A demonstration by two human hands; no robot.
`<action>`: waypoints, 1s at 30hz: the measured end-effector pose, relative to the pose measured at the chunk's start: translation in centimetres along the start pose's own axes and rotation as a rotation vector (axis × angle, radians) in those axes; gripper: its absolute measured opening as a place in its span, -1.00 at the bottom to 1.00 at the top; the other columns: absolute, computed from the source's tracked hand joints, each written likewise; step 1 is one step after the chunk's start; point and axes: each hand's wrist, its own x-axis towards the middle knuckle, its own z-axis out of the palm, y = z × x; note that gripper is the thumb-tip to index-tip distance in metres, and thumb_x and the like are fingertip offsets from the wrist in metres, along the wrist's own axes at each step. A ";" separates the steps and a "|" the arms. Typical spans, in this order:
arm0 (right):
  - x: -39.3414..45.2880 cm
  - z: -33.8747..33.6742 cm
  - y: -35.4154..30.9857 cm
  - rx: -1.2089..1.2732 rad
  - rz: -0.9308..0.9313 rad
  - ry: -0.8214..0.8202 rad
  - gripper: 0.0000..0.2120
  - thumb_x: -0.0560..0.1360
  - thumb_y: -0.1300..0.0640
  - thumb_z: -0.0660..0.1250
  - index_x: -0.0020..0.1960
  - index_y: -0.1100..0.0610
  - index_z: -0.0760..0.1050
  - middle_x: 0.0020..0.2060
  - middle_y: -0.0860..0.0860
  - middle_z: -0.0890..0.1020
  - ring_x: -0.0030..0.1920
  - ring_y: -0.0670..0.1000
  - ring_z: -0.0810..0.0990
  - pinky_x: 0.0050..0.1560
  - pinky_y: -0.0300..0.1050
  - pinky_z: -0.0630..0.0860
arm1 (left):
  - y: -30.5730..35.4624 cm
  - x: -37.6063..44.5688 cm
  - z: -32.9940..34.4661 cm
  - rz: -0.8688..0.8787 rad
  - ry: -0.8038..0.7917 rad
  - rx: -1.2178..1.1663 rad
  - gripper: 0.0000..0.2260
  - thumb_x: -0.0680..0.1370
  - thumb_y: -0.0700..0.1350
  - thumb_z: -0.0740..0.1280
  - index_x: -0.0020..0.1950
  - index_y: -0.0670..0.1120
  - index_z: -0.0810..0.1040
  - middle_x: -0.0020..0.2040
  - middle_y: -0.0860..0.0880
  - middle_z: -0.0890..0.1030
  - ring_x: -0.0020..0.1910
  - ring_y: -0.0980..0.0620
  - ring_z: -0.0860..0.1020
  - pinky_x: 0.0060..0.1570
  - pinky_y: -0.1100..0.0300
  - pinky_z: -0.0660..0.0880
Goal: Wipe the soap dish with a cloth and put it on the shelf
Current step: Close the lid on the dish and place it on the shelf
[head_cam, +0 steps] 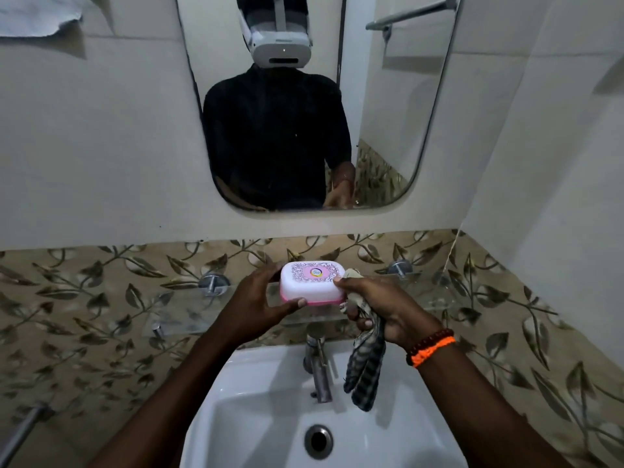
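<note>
Pink-and-white soap dish (312, 282), lid on, is gripped at its left end by the left hand (260, 298) and steadied at its right end by the thumb of the right hand (381, 309), which is also clamped on the striped cloth (366, 363); dish is held just above the glass shelf (189, 312), over the sink (270, 400). Wiping is judged done or nearly so, placing step in hand. Next move: dish to be lowered flat onto the shelf, then released.

A clear glass shelf (189, 319) juts from the leaf-patterned tiles (84, 298) on two round metal mounts (213, 284), above the sink (256, 400).
</note>
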 end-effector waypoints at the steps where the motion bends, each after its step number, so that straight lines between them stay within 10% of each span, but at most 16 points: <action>1: 0.3 0.0 0.1 0.005 0.015 -0.013 -0.77 0.53 0.13 0.45 0.08 0.28 0.60 -0.45 0.11 0.54 -0.56 -0.04 0.44 -0.62 -0.32 0.20 | -0.3 0.1 0.1 0.000 -0.010 0.002 -0.43 0.40 0.06 0.62 0.37 0.01 0.56 0.25 0.07 0.67 0.20 0.34 0.58 0.16 0.49 0.45; 8: 2.2 0.1 0.8 -0.030 0.048 -0.013 -0.74 0.50 0.14 0.46 0.13 0.27 0.60 -0.37 0.13 0.58 -0.52 -0.03 0.46 -0.61 -0.31 0.22 | -1.5 0.3 1.0 -0.127 -0.037 0.175 -0.38 0.43 0.12 0.58 0.44 0.02 0.52 0.33 -0.01 0.64 0.36 -0.10 0.48 0.38 -0.16 0.36; 19: 2.6 0.9 0.7 -0.134 0.052 0.039 -0.74 0.51 0.22 0.42 0.16 0.30 0.55 -0.22 0.20 0.60 -0.53 0.00 0.47 -0.61 -0.31 0.24 | -3.0 1.0 2.3 -0.192 -0.062 0.378 -0.34 0.42 0.35 0.45 0.47 0.21 0.41 0.36 0.05 0.60 0.36 -0.08 0.34 0.01 0.09 0.02; 24: 1.4 0.4 0.7 -0.051 0.010 0.054 -0.72 0.52 0.23 0.43 0.19 0.33 0.56 -0.35 0.15 0.60 -0.51 0.02 0.46 -0.59 -0.28 0.25 | -1.3 0.5 2.2 -0.225 -0.051 0.391 -0.30 0.44 0.25 0.50 0.53 0.12 0.38 0.46 -0.02 0.50 0.45 -0.15 0.31 0.25 -0.03 0.21; 27: -0.5 -0.6 1.9 0.128 -0.070 0.042 -0.74 0.51 0.27 0.46 0.15 0.34 0.54 -0.42 0.11 0.58 -0.53 0.02 0.47 -0.64 -0.29 0.27 | 1.1 -3.5 3.5 -0.179 0.220 0.252 -0.44 0.49 0.05 0.54 0.43 -0.12 0.52 0.35 -0.14 0.58 0.37 -0.21 0.47 0.34 -0.14 0.37; 30: -3.2 -1.5 3.9 0.331 -0.110 -0.012 -0.81 0.50 0.34 0.44 0.05 0.21 0.50 -0.41 0.09 0.56 -0.49 0.01 0.49 -0.63 -0.27 0.34 | 4.4 -9.0 6.3 -0.258 0.207 -0.136 -0.59 0.48 0.14 0.50 0.28 0.04 0.64 0.22 0.07 0.67 0.23 0.10 0.60 0.21 0.08 0.54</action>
